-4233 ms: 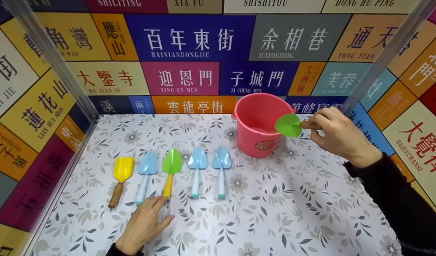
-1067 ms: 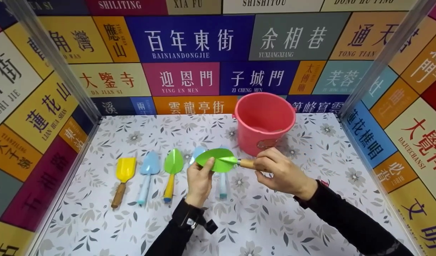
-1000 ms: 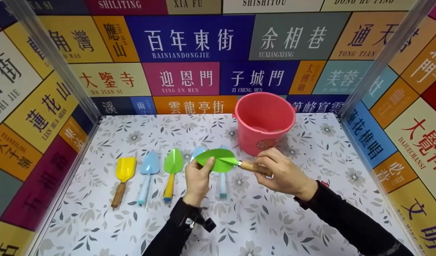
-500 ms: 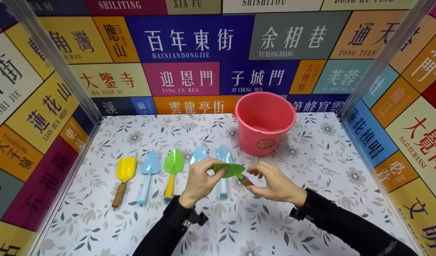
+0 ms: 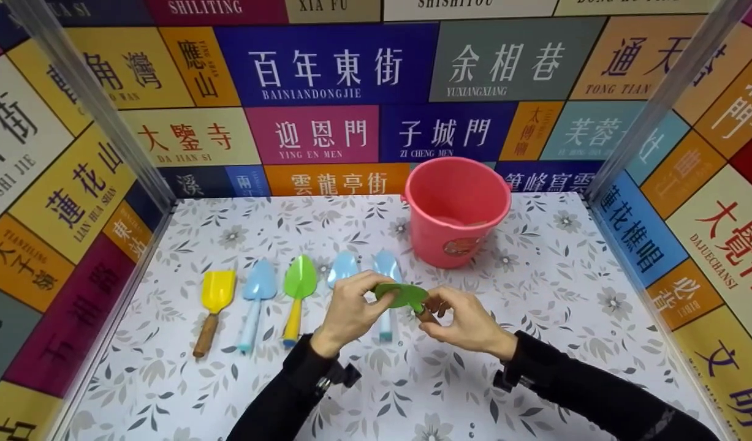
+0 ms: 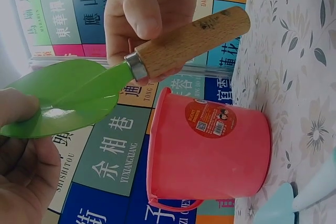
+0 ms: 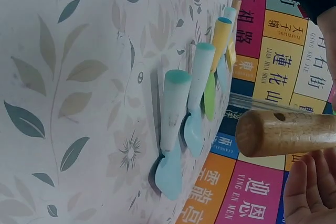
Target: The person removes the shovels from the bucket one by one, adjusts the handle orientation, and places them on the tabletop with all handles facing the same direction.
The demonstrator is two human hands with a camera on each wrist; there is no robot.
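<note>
My left hand (image 5: 350,311) pinches the leaf-shaped green blade of a hand trowel (image 6: 79,95) between thumb and fingers. My right hand (image 5: 470,323) holds its wooden handle (image 6: 191,43) near the metal collar, as the left wrist view shows. The trowel is raised above the table, blade toward the left hand and handle toward the right. Behind the hands a pink bucket (image 5: 443,239) stands upright. Two light blue trowels (image 5: 344,264) lie partly hidden by the left hand and the held trowel.
Left of the hands lie a green trowel with a yellow handle (image 5: 298,282), another light blue trowel (image 5: 259,283) and a yellow shovel with a wooden handle (image 5: 217,293). Sign-printed panels (image 5: 323,64) enclose the flower-patterned table (image 5: 186,392) at the back and sides.
Earlier the right hand held the trowel beside the bucket's rim. Both hands then brought it to mid-table, the left gripping the blade. Since then it has turned and the hands have come closer together.
</note>
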